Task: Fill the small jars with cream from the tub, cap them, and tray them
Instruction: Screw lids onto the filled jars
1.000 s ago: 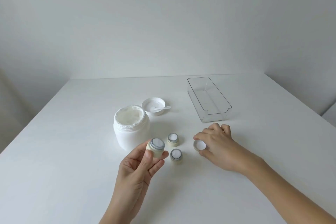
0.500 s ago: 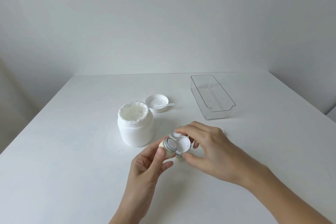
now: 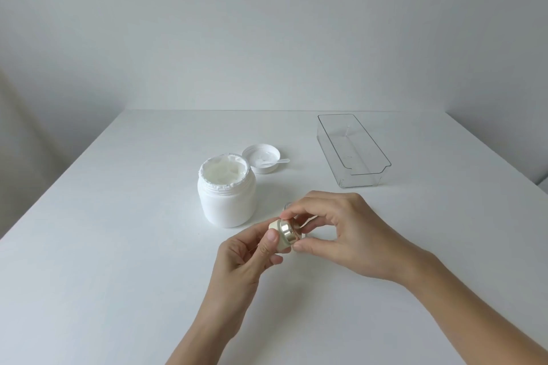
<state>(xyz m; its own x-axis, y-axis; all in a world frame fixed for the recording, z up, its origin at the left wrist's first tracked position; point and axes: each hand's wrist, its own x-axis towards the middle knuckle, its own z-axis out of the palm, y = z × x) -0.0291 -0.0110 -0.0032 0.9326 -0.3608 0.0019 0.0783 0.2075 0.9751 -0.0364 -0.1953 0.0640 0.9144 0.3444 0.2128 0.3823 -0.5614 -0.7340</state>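
Note:
My left hand holds a small cream-coloured jar, tilted toward the right. A shiny metallic cap sits on the jar's mouth, and the fingers of my right hand grip it. Behind them stands the open white tub, full of cream. A clear plastic tray with nothing in it lies at the back right. The other small jars on the table are hidden behind my right hand; only a sliver shows above my fingers.
The tub's white lid lies upturned behind the tub, with a small white spatula resting in it. The white table ends at a back edge near the wall and a right edge past the tray.
My right hand picked a cap off the table, carried it left to the jar in my left hand and set it on the jar's mouth. The jar tilted over to the right.

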